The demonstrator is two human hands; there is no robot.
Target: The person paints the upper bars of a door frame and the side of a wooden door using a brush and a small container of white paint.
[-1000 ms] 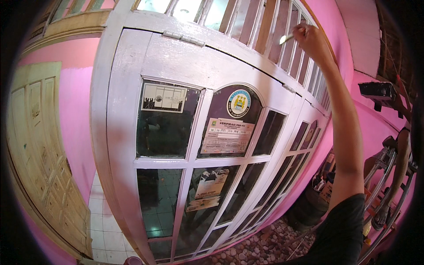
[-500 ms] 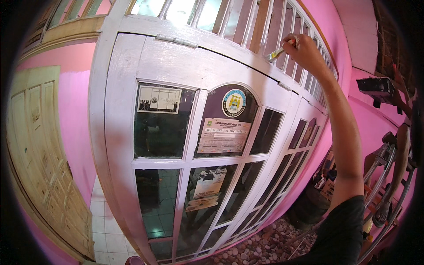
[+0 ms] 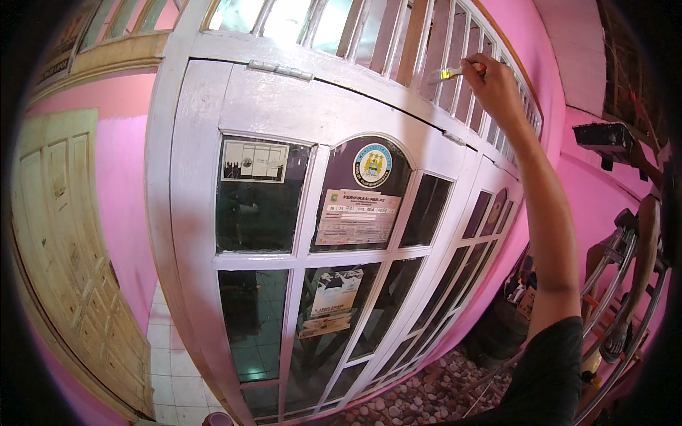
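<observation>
My right hand (image 3: 495,86) is raised at the upper right, its fingers closed round the handle of a paintbrush (image 3: 450,73). The brush points left, its bristles by the white slats (image 3: 435,53) above the door. Whether the bristles touch the wood I cannot tell. Just below the brush runs the white frame rail over a white door (image 3: 284,106) with glass panes. Only the top of a small pinkish container (image 3: 217,419) shows at the lower edge. My left hand is out of sight.
A hinge (image 3: 280,70) joins the door to its frame. Stickers and papers (image 3: 355,219) are on the panes. At left stands an unpainted wooden door (image 3: 67,248). Pebbled ground (image 3: 426,394), a dark round container (image 3: 497,334) and metal crutch-like poles (image 3: 625,277) are at right.
The paintbrush has risen slightly from the rail toward the slats and now lies more level. My right hand has shifted a little to the right.
</observation>
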